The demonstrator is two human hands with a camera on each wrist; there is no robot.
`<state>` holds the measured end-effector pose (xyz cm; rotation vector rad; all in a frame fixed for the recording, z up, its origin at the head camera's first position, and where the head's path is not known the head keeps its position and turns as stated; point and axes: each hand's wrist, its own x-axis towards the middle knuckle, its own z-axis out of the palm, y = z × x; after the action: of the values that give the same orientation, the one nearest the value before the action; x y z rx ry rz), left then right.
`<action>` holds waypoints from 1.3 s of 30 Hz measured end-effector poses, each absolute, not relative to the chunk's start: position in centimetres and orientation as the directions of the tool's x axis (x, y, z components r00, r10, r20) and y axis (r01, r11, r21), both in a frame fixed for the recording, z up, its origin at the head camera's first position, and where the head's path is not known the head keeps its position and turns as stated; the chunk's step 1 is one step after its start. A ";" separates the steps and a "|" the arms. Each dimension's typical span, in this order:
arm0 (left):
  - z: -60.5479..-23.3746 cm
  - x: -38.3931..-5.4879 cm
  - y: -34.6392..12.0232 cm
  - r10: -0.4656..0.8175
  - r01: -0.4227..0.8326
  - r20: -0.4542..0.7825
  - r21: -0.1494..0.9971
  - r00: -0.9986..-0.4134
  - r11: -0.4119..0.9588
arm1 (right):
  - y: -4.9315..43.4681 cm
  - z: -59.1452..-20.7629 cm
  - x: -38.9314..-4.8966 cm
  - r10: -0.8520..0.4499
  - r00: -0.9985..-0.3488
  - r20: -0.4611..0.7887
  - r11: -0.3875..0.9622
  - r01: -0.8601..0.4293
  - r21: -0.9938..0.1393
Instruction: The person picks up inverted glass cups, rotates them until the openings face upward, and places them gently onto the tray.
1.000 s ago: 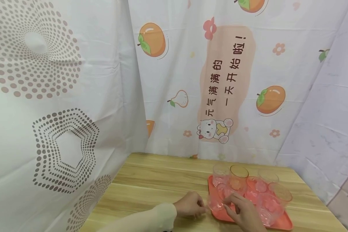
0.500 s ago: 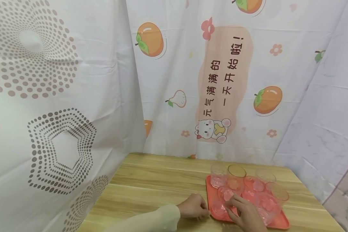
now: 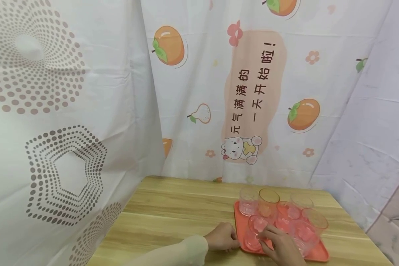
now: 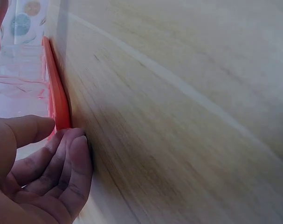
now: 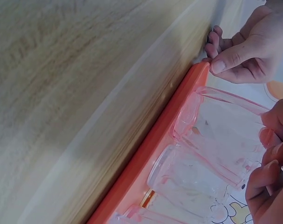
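In the head view, a red-orange tray (image 3: 240,223) carries several see-through drinking glasses. My left hand (image 3: 223,237) is at its front left corner, and the left wrist view shows thumb and fingers (image 4: 79,151) pinching the tray's rim (image 4: 61,102) there. My right hand (image 3: 280,244) reaches over the tray's front side. With its fingertips it holds the rim of a pink-tinted glass (image 5: 220,130), which stands upright on the tray near that same corner. Part of this glass lies hidden behind the right fingers (image 5: 267,175).
Behind stand a clear glass (image 3: 248,205) and an amber glass (image 3: 269,205); a pink-orange glass (image 3: 315,220) is at the right. The wooden table (image 3: 172,214) reaches left of the tray. Printed curtains (image 3: 192,159) hang along the back and left.
The pink-tinted glass, earlier tilted over the tray's corner, now stands upright on the tray under the right hand. My left hand has moved right onto the tray's corner. The head view has shifted slightly right.
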<state>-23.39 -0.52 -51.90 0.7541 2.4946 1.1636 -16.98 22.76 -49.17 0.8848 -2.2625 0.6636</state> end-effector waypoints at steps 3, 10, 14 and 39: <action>-51.9 -23.4 -0.4 0.555 0.332 -0.040 0.764 -0.831 0.553 | 22.8 -49.3 -17.0 -0.422 -0.591 0.688 0.654 -0.723 -0.221; -51.9 -23.6 -0.1 0.538 0.347 -0.029 0.736 -0.843 0.582 | 22.6 -49.1 -17.3 -0.427 -0.601 0.676 0.676 -0.709 -0.203; -52.0 -23.6 0.0 0.540 0.346 -0.029 0.739 -0.841 0.578 | 22.3 -49.1 -17.3 -0.418 -0.625 0.659 0.690 -0.690 -0.217; -52.2 -23.5 0.0 0.525 0.357 -0.014 0.717 -0.851 0.598 | 22.1 -48.6 -17.5 -0.380 -0.800 0.465 0.696 -0.578 -0.426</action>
<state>-23.48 0.02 -52.17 0.7291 2.6027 1.0946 -17.48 22.14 -48.65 0.7513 -2.5654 0.8111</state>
